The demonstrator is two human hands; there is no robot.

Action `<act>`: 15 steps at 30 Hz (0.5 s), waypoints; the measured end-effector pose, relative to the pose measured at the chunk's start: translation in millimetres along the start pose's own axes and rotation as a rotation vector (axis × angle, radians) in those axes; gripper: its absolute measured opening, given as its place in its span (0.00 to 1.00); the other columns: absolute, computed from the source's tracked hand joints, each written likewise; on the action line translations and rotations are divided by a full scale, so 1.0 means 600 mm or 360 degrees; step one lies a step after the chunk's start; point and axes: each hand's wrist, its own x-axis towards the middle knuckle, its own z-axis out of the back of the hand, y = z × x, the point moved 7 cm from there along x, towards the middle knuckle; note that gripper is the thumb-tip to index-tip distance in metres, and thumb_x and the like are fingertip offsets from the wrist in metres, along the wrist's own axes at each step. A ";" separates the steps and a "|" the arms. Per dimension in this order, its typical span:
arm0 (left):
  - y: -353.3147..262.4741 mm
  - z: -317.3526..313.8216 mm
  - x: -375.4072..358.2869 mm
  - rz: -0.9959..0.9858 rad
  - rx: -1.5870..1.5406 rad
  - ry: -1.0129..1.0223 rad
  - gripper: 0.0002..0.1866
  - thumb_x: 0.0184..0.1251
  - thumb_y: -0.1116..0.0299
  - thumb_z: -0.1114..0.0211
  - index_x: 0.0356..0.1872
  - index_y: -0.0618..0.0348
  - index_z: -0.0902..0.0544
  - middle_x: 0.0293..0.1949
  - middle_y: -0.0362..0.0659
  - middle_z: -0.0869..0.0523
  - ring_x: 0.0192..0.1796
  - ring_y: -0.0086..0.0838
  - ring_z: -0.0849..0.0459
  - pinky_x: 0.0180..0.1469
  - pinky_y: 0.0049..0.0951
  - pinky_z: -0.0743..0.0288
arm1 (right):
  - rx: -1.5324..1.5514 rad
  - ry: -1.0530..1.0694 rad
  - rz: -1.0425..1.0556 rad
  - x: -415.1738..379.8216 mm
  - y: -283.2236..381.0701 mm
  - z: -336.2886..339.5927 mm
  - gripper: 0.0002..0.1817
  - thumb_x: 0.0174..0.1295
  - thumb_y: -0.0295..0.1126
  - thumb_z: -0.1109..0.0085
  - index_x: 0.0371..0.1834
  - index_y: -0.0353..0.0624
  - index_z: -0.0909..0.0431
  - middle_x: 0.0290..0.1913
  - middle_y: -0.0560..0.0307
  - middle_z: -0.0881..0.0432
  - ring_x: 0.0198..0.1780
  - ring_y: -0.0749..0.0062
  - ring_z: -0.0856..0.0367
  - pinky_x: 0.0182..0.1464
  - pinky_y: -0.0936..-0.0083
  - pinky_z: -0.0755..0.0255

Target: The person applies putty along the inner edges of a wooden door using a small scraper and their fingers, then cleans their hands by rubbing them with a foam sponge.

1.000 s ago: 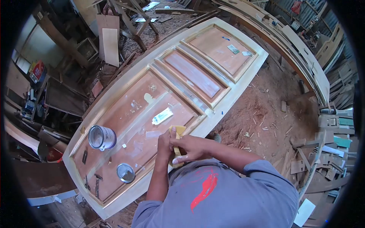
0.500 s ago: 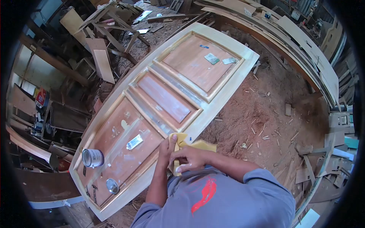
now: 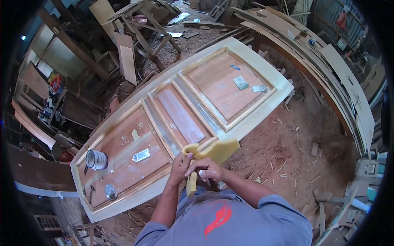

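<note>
My left hand [image 3: 180,167] grips a folded yellow sheet [image 3: 219,151], its thumb pressed on the upper fold. The fingers of my right hand [image 3: 207,170] are curled against the same sheet, with a whitish smear on one fingertip. One end of the sheet spreads out to the right and another strip hangs down between the hands. I cannot make out whether it is sandpaper or thin foam. Just beyond the hands lies a panelled wooden door [image 3: 262,107], pale at the frame and reddish in the panels, with whitish smears.
On the door are a tin can [image 3: 97,159], a round metal lid [image 3: 110,192], a white packet [image 3: 141,155] and two flat pieces, one a greenish sheet [image 3: 241,83]. Stacked boards [image 3: 349,82] line the right; a wooden trestle [image 3: 150,41] stands behind. Sawdust and offcuts cover the floor.
The yellow sheet's right part has swung up and opened out wider beside my right hand. My view has shifted, so the door appears turned and slightly lower at its far end.
</note>
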 end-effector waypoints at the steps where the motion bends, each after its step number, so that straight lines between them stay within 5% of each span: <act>1: 0.015 0.007 0.011 0.0002 -0.0023 -0.0076 0.21 0.86 0.53 0.37 0.56 0.64 0.12 0.41 0.36 0.10 0.42 0.20 0.16 0.45 0.24 0.21 | 0.0060 -0.0019 -0.0054 0.015 -0.014 0.003 0.26 0.64 0.56 0.28 0.57 0.50 0.13 0.34 0.54 0.18 0.36 0.62 0.21 0.61 0.49 0.27; 4: 0.027 0.016 0.040 0.0161 0.0036 -0.0250 0.22 0.83 0.51 0.34 0.52 0.66 0.11 0.36 0.38 0.09 0.37 0.19 0.16 0.39 0.26 0.21 | -0.1442 -0.0087 0.0291 0.048 0.014 -0.015 0.30 0.63 0.63 0.29 0.58 0.54 0.13 0.37 0.51 0.15 0.50 0.46 0.21 0.63 0.46 0.28; 5: 0.024 0.019 0.051 0.0170 0.0086 -0.0268 0.23 0.83 0.51 0.34 0.51 0.66 0.10 0.34 0.38 0.09 0.35 0.19 0.16 0.38 0.26 0.21 | -0.1565 -0.0026 0.0102 0.058 0.017 -0.010 0.33 0.61 0.64 0.28 0.60 0.54 0.14 0.53 0.48 0.10 0.64 0.33 0.26 0.66 0.43 0.27; 10: -0.001 0.044 0.134 0.0096 0.0209 -0.0331 0.25 0.82 0.48 0.34 0.51 0.66 0.10 0.36 0.42 0.08 0.37 0.20 0.15 0.39 0.28 0.20 | -0.1767 -0.0019 -0.0015 0.088 0.078 0.037 0.30 0.64 0.59 0.28 0.60 0.50 0.13 0.39 0.44 0.11 0.58 0.44 0.17 0.85 0.44 0.49; 13: 0.003 0.015 0.180 0.0203 -0.0938 0.0008 0.25 0.84 0.48 0.36 0.55 0.66 0.12 0.41 0.41 0.09 0.41 0.20 0.15 0.44 0.26 0.21 | -0.1398 0.0027 -0.0023 0.115 0.094 0.097 0.27 0.68 0.54 0.31 0.61 0.48 0.13 0.30 0.46 0.15 0.53 0.59 0.14 0.89 0.48 0.63; 14: 0.018 0.009 0.192 0.0172 -0.0813 0.0034 0.25 0.84 0.49 0.37 0.56 0.66 0.13 0.42 0.40 0.09 0.42 0.20 0.16 0.45 0.26 0.21 | -0.1175 0.0035 -0.0022 0.121 0.088 0.119 0.26 0.69 0.53 0.31 0.61 0.48 0.13 0.27 0.48 0.16 0.52 0.64 0.14 0.90 0.50 0.67; 15: 0.023 0.002 0.211 0.0130 -0.0677 0.0062 0.25 0.84 0.49 0.37 0.57 0.66 0.14 0.42 0.40 0.10 0.43 0.20 0.16 0.46 0.25 0.22 | -0.0951 -0.0016 -0.0049 0.127 0.083 0.134 0.25 0.69 0.51 0.32 0.63 0.48 0.13 0.26 0.51 0.19 0.53 0.67 0.16 0.87 0.51 0.57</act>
